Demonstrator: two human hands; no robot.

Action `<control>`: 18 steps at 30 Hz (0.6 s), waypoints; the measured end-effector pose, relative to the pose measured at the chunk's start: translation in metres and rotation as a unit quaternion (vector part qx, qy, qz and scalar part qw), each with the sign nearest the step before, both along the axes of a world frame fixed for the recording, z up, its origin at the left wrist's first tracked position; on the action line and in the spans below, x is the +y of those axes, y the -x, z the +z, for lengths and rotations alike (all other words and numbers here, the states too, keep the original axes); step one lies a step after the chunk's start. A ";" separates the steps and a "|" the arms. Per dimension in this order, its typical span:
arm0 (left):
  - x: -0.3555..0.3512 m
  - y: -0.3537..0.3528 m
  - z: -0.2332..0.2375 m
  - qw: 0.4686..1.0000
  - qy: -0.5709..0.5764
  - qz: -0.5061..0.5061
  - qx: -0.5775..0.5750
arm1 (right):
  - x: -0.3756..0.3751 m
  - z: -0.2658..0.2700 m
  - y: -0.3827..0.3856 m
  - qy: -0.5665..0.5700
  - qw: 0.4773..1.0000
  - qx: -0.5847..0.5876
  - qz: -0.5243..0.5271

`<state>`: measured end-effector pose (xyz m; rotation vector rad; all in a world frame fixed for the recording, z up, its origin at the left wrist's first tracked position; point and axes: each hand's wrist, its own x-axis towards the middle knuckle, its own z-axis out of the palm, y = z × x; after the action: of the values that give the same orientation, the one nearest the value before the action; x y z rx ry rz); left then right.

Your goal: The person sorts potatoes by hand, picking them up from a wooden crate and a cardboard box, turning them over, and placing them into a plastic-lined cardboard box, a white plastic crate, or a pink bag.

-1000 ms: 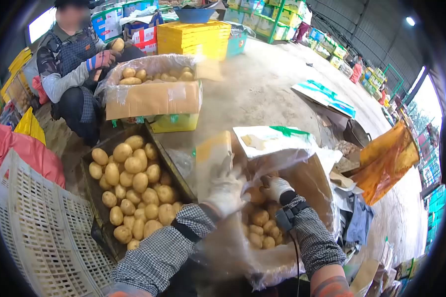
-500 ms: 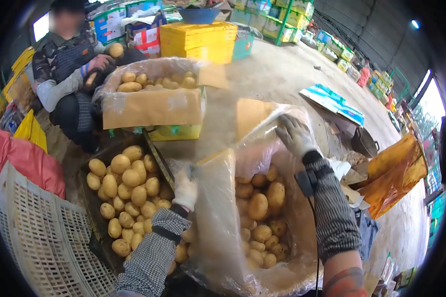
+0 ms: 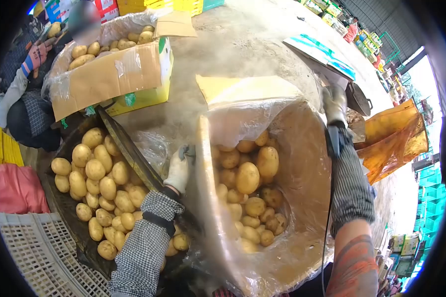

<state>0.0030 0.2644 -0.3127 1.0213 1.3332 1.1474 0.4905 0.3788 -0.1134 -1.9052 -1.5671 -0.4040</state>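
A cardboard box (image 3: 302, 163) lined with clear plastic (image 3: 243, 119) stands in front of me, with potatoes (image 3: 248, 178) inside. My left hand (image 3: 177, 171), in a pale glove with grey fingertips, is at the outside of its left wall, fingers curled; what they hold, if anything, is hidden. Beyond the right wall is my right hand (image 3: 335, 105), also gloved, its fingers stretched out and slightly blurred. My left forearm reaches across a dark crate (image 3: 119, 136) filled with more potatoes (image 3: 95, 170).
A co-worker's gloved hand (image 3: 36, 55) is beside another potato box (image 3: 114, 76) at upper left. A white slatted crate (image 3: 39, 247) and a red sack (image 3: 17, 188) lie at left. Flattened cardboard (image 3: 322, 54), a dark pan (image 3: 359, 99) and an orange plastic-covered piece (image 3: 396, 128) lie at right.
My right hand has moved from above the box's far right corner outward to the right. The plastic and box opening look spread wider. My left hand stays by the left wall; the view has shifted.
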 end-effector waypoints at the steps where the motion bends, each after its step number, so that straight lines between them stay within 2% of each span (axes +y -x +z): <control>1: 0.000 -0.002 0.000 1.000 0.016 -0.022 -0.014 | -0.026 0.024 0.023 -0.119 0.991 0.009 0.062; 3: 0.002 -0.001 -0.002 0.996 0.046 -0.059 -0.039 | -0.084 0.051 0.083 -0.091 0.967 -0.043 0.234; 4: 0.003 -0.001 -0.001 0.996 0.029 -0.081 -0.019 | -0.108 0.029 0.092 0.077 0.961 0.028 0.264; 6: 0.000 -0.001 -0.009 0.997 0.010 -0.076 -0.028 | -0.117 -0.017 0.157 0.259 0.950 -0.020 0.171; 7: 0.003 -0.001 -0.009 0.997 -0.008 -0.071 -0.034 | -0.109 -0.050 0.167 0.355 0.927 -0.064 0.105; 8: 0.001 0.000 -0.008 0.999 -0.040 -0.024 0.020 | -0.095 -0.079 0.175 0.350 0.931 -0.080 0.062; 10: 0.003 0.014 0.004 0.996 -0.048 -0.064 0.045 | -0.066 -0.137 0.193 0.343 0.933 -0.108 -0.024; 11: -0.002 0.020 0.015 0.994 -0.047 -0.086 0.058 | -0.070 -0.106 0.204 0.432 0.901 -0.039 0.000; 12: -0.014 0.018 0.044 0.996 0.001 -0.033 -0.078 | -0.079 -0.047 0.225 0.515 0.856 0.031 0.025; 15: -0.026 0.037 0.059 0.985 0.069 -0.019 -0.155 | -0.108 -0.054 0.208 0.456 0.874 0.064 0.158; 16: -0.032 0.038 0.084 0.993 0.070 0.027 -0.091 | -0.129 -0.047 0.210 0.409 0.889 0.100 0.181; 17: -0.039 0.051 0.084 0.998 -0.043 0.023 0.030 | -0.144 -0.031 0.211 0.414 0.818 0.319 0.242; 18: -0.050 0.053 0.102 0.989 -0.128 0.076 0.021 | -0.165 -0.019 0.216 0.372 0.733 0.486 0.295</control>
<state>-0.0505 0.2140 -0.2103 1.1483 1.3390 1.4465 0.2742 0.2139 -0.1324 -1.4538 -1.4715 1.4721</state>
